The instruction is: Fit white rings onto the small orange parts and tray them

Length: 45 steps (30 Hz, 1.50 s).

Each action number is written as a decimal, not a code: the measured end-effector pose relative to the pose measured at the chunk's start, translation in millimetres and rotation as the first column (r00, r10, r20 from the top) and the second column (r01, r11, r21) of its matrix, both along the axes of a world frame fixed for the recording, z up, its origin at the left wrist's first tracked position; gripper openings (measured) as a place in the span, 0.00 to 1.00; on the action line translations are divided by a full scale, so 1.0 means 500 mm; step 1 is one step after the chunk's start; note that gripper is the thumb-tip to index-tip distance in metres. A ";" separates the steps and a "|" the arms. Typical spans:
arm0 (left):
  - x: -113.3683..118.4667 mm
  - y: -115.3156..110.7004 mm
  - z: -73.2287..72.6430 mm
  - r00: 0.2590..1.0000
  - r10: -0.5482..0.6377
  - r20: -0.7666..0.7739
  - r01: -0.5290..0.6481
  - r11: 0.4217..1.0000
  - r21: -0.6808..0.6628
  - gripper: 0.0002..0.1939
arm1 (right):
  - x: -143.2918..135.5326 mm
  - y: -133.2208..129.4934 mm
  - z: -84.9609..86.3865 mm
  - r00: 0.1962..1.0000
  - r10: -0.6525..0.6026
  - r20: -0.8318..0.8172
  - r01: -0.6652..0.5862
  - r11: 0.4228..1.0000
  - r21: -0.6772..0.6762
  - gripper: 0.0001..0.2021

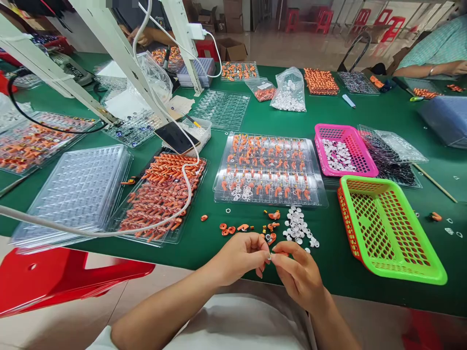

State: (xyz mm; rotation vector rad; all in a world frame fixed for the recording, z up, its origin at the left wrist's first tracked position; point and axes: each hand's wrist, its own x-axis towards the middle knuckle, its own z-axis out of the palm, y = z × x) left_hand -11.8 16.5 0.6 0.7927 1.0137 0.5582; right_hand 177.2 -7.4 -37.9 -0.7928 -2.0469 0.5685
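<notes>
At the table's front edge my left hand point(243, 258) and my right hand point(299, 272) meet, thumbs and fingers pinched together. Between their fingertips is a tiny whitish piece point(269, 258), mostly covered, its kind too small to tell. Just beyond the hands lie small orange curved parts point(273, 215) and orange rings point(228, 230). A loose heap of white discs point(297, 224) lies past my right hand. Farther back, a clear plastic tray point(317, 187) holds rows of orange parts, with white rings point(241, 190) in its near left area.
A green basket point(408, 274) and a pink basket point(321, 167) with white discs stand right. Left are a tray of orange parts point(153, 209), stacked clear trays point(80, 184), a phone point(178, 137) and a white cable point(91, 233). Other people sit across the table.
</notes>
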 end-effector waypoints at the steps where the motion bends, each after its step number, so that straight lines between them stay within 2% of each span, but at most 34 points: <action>1: -0.001 0.001 0.001 1.000 -0.008 -0.012 0.008 1.000 0.006 0.01 | 0.001 0.002 0.002 1.000 0.001 0.016 -0.001 1.000 0.010 0.20; 11: -0.005 0.000 -0.002 0.997 -0.031 -0.068 0.032 0.999 0.011 0.02 | 0.005 0.002 0.002 0.998 -0.042 0.049 0.038 0.997 0.072 0.16; 20: -0.001 0.001 -0.005 0.999 0.026 -0.036 -0.026 1.000 0.008 0.05 | 0.004 -0.002 -0.007 0.997 -0.066 0.028 0.063 0.993 0.100 0.16; 25: -0.003 -0.002 -0.009 0.996 0.075 -0.054 -0.073 0.996 0.047 0.06 | 0.003 -0.012 -0.009 0.992 -0.120 -0.029 0.121 0.993 0.013 0.18; 29: -0.014 0.003 0.004 0.983 0.117 -0.138 -0.100 0.987 0.128 0.08 | -0.003 -0.022 -0.004 0.959 -0.177 -0.220 0.133 0.971 -0.200 0.17; 32: -0.038 0.028 0.029 0.927 0.212 -0.308 -0.096 0.930 0.354 0.07 | -0.005 -0.029 -0.004 0.903 -0.262 -0.341 0.096 0.896 -0.434 0.10; 34: -0.059 0.060 0.047 0.840 0.320 -0.438 -0.030 0.834 0.551 0.05 | -0.007 -0.030 -0.006 0.859 -0.320 -0.400 0.060 0.838 -0.543 0.06; 36: -0.082 0.101 0.059 0.731 0.428 -0.532 0.080 0.721 0.689 0.04 | -0.010 -0.030 -0.008 0.824 -0.356 -0.441 0.019 0.795 -0.606 0.04; 38: -0.101 0.145 0.059 0.643 0.457 -0.615 0.214 0.663 0.717 0.05 | -0.014 -0.030 -0.008 0.804 -0.368 -0.467 -0.014 0.773 -0.634 0.02; 40: -0.115 0.185 0.050 0.576 0.414 -0.705 0.373 0.634 0.677 0.08 | -0.016 -0.031 -0.006 0.802 -0.357 -0.479 -0.039 0.768 -0.639 0.01; 43: -0.124 0.216 0.040 0.541 0.407 -0.736 0.437 0.612 0.659 0.09 | -0.014 -0.035 -0.006 0.811 -0.333 -0.481 -0.068 0.763 -0.643 0.02; 45: -0.118 0.211 0.046 0.540 0.429 -0.724 0.430 0.598 0.676 0.08 | -0.012 -0.035 -0.009 0.794 -0.351 -0.497 -0.088 0.742 -0.664 0.03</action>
